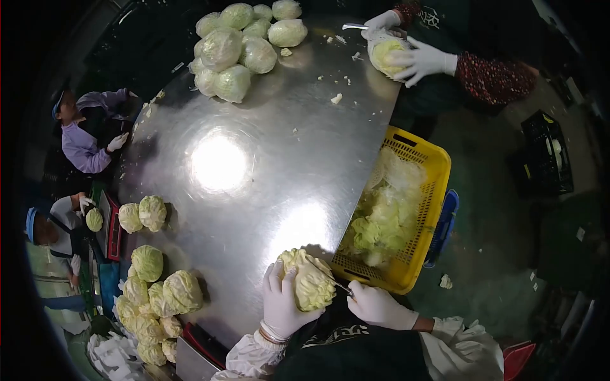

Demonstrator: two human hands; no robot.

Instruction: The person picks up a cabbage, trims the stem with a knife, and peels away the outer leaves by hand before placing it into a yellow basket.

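Note:
My left hand (283,303), in a white glove, supports a pale green cabbage (308,279) at the table's near edge, with the fingers up its left side and the thumb across it. In my right hand (381,308), also gloved in white, is a small knife (343,287). The fingers are closed around its handle, and the blade points left against the cabbage's right side. Just beyond my right hand stands a yellow basket (438,190) with loose pale green leaves (384,225) and crumpled clear plastic in it.
Unwrapped cabbages (155,295) are heaped on the metal table (286,152) at the left; plastic-wrapped ones (232,54) are piled at the far end. Across the far right corner, a co-worker's gloved hands (432,60) hold a cabbage. Two people stand along the left side, by a red scale (111,228).

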